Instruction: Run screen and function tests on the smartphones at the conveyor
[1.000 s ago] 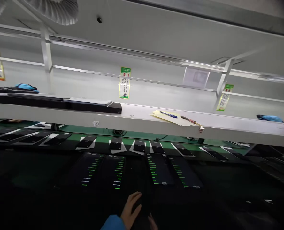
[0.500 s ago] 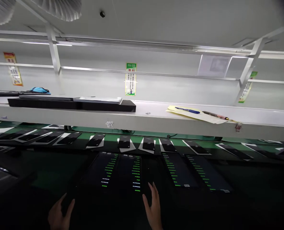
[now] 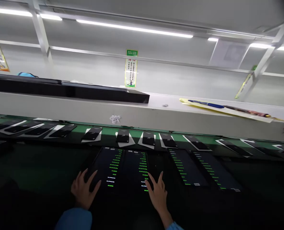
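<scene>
Two dark tablets lie side by side before me, the left tablet (image 3: 105, 166) and the middle tablet (image 3: 132, 169), their screens lit with rows of green and white text. My left hand (image 3: 84, 188) has its fingers spread near the left tablet's outer edge and holds nothing. At the lower right edge of the middle tablet is my right hand (image 3: 157, 191), fingers apart; whether it touches the screen I cannot tell. Further right lie two more lit tablets, a nearer tablet (image 3: 187, 169) and a far right tablet (image 3: 217, 169).
A row of black flat boxes (image 3: 123, 136) on white sheets runs along the green surface behind the tablets. Above it stretches a white shelf (image 3: 156, 113) bearing a long black box (image 3: 103, 92), yellow paper (image 3: 185, 100) and a blue pen (image 3: 211, 104). Signs hang behind.
Both hands have moved up and forward to the two left tablets, the left hand also shifting right. Blue sleeves now show. The camera view has shifted, with the shelf appearing larger.
</scene>
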Available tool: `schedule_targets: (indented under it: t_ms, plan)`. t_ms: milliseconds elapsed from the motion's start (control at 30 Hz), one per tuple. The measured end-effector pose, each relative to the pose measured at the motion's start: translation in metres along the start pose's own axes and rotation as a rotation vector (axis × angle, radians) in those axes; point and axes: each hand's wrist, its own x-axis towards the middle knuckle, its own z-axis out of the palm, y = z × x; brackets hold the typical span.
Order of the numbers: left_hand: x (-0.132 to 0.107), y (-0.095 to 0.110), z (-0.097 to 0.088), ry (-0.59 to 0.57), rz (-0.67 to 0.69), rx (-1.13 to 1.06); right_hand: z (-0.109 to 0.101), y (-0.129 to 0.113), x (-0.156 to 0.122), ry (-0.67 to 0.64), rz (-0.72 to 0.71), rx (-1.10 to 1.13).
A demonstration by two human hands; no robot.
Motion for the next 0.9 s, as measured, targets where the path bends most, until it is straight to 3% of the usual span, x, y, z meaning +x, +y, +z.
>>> schedule_targets:
  t_ms: [133,267,667,900]
  plan:
    - [0.001,0.033,0.013,-0.077,0.045,0.022,-0.004,0.003,0.002,-0.011,0.014,-0.026]
    - [0.005,0.052,0.017,-0.128,0.063,0.043,-0.008,0.011,0.003,0.024,0.04,0.025]
    - [0.005,0.078,0.026,-0.169,0.09,0.068,-0.013,0.043,0.015,0.122,0.133,0.204]
    - [0.001,0.089,0.021,-0.133,0.073,0.021,-0.022,0.052,0.019,0.118,0.097,0.203]
